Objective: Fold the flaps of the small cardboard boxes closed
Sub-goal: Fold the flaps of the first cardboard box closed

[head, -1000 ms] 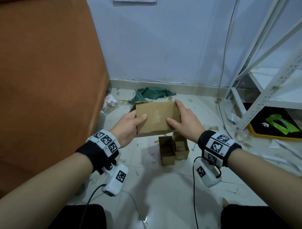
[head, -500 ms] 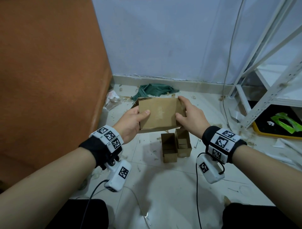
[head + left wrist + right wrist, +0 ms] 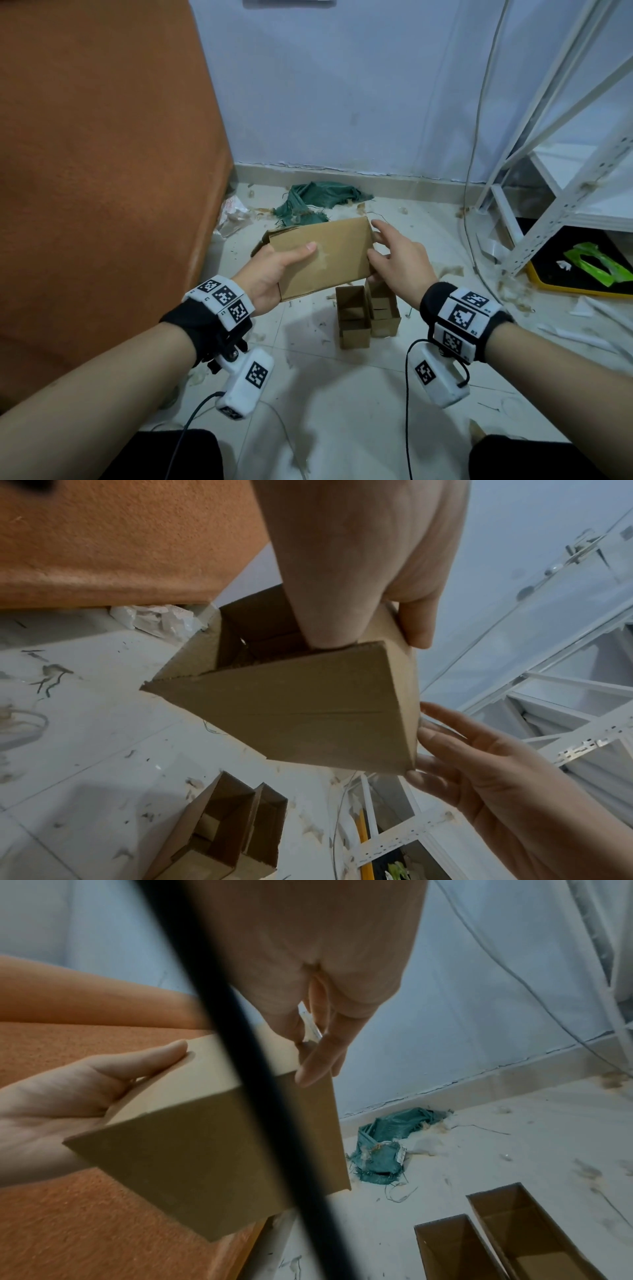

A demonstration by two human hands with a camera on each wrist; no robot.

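held box (image 3: 322, 257) in the air over the floor (image 3: 342, 394) | left hand (image 3: 270, 274) grips its left end, which shows unfolded | right hand (image 3: 397, 260) loose-fingered at right end, fingers (image 3: 441, 739) barely touching | two open boxes (image 3: 366, 315) on floor below, flaps unfolded | progress: early, none seen fully closed

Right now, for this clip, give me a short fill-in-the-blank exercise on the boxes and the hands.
1. The held cardboard box is gripped by the ____ hand.
2. The right hand has its fingers straight at the box's ____ end.
3. On the floor below stand ____ open small boxes.
4. The crumpled cloth by the wall is ____.

Missing words: left; right; two; green
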